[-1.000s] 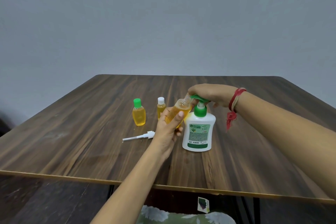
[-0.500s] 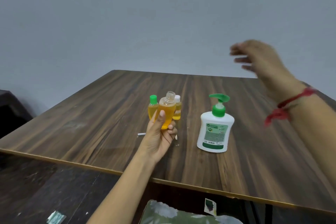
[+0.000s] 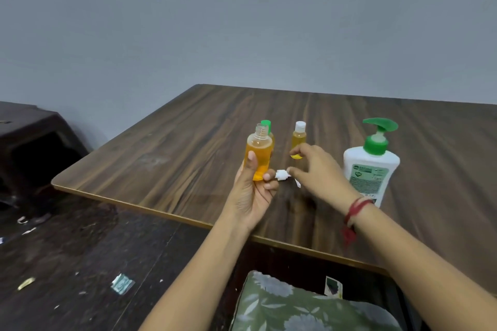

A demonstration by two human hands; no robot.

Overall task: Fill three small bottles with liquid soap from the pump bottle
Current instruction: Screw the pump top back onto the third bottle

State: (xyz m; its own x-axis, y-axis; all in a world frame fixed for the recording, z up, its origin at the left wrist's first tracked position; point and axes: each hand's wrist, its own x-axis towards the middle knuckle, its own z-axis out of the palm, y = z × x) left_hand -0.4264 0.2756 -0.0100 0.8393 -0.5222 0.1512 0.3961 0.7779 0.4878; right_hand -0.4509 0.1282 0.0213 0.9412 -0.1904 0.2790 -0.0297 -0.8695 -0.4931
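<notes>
Three small bottles (image 3: 259, 154) (image 3: 266, 124) (image 3: 298, 140) — one pump bottle (image 3: 371, 169), one loose white sprayer top (image 3: 282, 175) — and one table (image 3: 188, 142).

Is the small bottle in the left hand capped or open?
Open: the clear orange-filled plastic bottle shows bare neck threads, no cap.

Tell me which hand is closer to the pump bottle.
Right. The right hand is just beside the pump bottle; the left hand, gripping the uncapped bottle, is farther off, beyond the right hand.
</notes>
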